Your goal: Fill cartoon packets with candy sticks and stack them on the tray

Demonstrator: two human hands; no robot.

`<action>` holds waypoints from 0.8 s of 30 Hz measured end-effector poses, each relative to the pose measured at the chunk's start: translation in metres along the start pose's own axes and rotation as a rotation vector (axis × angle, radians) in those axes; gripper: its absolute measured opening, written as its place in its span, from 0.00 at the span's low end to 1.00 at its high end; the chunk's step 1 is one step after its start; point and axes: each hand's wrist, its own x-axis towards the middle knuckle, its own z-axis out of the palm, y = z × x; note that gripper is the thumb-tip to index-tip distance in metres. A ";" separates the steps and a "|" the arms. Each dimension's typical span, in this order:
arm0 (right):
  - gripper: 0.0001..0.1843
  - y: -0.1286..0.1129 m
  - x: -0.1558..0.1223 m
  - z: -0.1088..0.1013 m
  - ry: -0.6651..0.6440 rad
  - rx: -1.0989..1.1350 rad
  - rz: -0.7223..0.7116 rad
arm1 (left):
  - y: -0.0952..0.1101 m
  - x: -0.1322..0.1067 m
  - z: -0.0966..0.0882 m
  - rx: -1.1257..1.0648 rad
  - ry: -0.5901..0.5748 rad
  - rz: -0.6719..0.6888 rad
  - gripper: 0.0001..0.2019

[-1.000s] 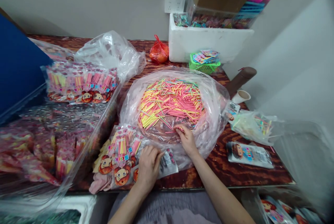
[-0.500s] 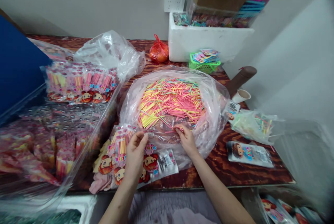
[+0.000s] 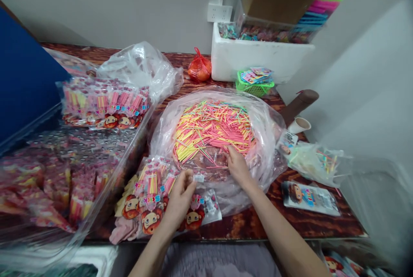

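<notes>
My right hand (image 3: 239,167) reaches to the near edge of a heap of thin pink, yellow and green sticks (image 3: 213,126), its fingers closed on a few pink sticks, mostly hidden behind them. The heap lies in a large clear plastic bag (image 3: 264,139) with its mouth rolled open. My left hand (image 3: 181,193) hovers loosely curled over printed packets, with a gap between thumb and fingers and nothing visible in it. Beneath and beside it, several cartoon-printed packets (image 3: 151,219) lie overlapped, some filled with sticks.
At left, a clear bin (image 3: 125,156) holds many filled packets. Behind stand a red bag of fruit (image 3: 200,70), a white foam box (image 3: 258,57) and a green basket (image 3: 254,88). On the right are a brown flask (image 3: 301,106), a paper cup (image 3: 299,125) and a packet stack (image 3: 309,198).
My right hand has moved forward to the heap, carrying its small bunch of sticks. My left hand has shifted slightly right and nearer me over the packets. The view has tilted a little.
</notes>
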 end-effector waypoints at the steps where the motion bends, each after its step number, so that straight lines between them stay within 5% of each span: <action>1: 0.11 0.002 0.005 -0.003 0.003 -0.034 -0.003 | -0.002 -0.001 0.000 -0.083 0.040 -0.046 0.14; 6: 0.12 0.006 0.012 -0.010 0.046 -0.025 0.016 | -0.002 -0.009 -0.001 -0.384 0.209 -0.197 0.18; 13: 0.13 -0.013 -0.005 -0.010 0.143 0.377 0.040 | 0.013 -0.012 0.006 -0.436 0.136 -0.190 0.17; 24: 0.10 -0.050 -0.039 -0.004 0.006 0.635 0.043 | 0.018 -0.003 -0.005 -0.443 0.110 -0.279 0.21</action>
